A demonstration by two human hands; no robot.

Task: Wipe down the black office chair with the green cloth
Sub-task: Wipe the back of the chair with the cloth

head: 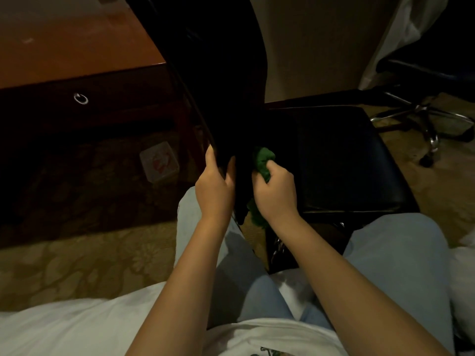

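Both busy: our left hand [214,187] grips the back of the black chair [334,155], our right hand [276,191] clutches the green cloth [263,160]. Patterned carpet [77,260] underfoot, wooden desk [72,47] alongside.

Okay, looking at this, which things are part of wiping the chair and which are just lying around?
Part of the job: black office chair; green cloth; left hand, gripping the chair's back; right hand, holding the cloth.

Just lying about: wooden desk; small box on the carpet under it; second chair with a chrome base.
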